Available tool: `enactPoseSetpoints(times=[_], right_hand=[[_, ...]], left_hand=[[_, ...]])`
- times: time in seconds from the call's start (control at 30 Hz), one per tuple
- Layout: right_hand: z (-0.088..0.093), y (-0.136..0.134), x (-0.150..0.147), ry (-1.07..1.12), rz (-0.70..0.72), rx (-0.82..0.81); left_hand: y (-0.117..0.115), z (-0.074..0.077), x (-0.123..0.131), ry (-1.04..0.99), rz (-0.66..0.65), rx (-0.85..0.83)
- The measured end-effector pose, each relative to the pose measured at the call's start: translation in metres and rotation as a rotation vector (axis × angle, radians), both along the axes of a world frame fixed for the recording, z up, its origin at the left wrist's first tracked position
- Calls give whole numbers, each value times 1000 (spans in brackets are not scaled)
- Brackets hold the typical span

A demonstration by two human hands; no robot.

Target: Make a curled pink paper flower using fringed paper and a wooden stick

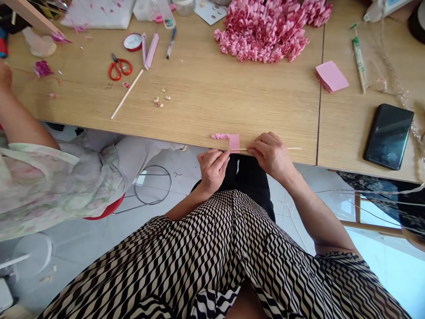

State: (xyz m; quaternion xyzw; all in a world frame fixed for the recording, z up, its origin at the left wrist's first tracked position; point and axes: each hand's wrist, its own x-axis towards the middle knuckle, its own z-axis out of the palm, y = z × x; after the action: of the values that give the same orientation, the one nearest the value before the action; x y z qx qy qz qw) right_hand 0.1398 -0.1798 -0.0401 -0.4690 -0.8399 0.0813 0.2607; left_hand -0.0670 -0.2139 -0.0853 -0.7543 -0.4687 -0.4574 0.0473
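Note:
At the table's front edge, my right hand (272,155) pinches a thin wooden stick (294,148), whose right end sticks out past my fingers. My left hand (213,170) is closed at the stick's left part, thumb and forefinger pressed together beside the paper. Between the two hands lies a small pink paper square (234,141), its near edge at the stick. A curled pink paper strip (220,136) reaches left from the square's upper corner. What exactly lies between my left fingertips is partly hidden.
A heap of curled pink paper pieces (265,31) sits at the back. Rightward are a pink paper stack (332,76) and a black phone (388,136). Red-handled scissors (119,68), tape (133,42) and another stick (127,94) lie left, near another person's arm (23,115).

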Motion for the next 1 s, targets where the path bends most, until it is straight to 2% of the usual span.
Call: enactPoseSetpoints(times=[0.23, 0.37, 0.53, 0.67, 0.8, 1.0], right_hand=[[1, 0, 0, -12, 0, -11], [2, 0, 0, -8, -3, -30], [2, 0, 0, 7, -8, -47], [2, 0, -1, 14, -18, -65], [1, 0, -1, 18, -19, -65], [0, 0, -1, 31, -14, -59]], left_hand=[[-7, 2, 2, 27, -11, -13], [-9, 1, 2, 25, 27, -8], [-6, 0, 3, -31, 31, -39], [-3, 0, 2, 9, 65, -24], [-8, -3, -2, -9, 79, 23], [-8, -7, -3, 39, 80, -16]])
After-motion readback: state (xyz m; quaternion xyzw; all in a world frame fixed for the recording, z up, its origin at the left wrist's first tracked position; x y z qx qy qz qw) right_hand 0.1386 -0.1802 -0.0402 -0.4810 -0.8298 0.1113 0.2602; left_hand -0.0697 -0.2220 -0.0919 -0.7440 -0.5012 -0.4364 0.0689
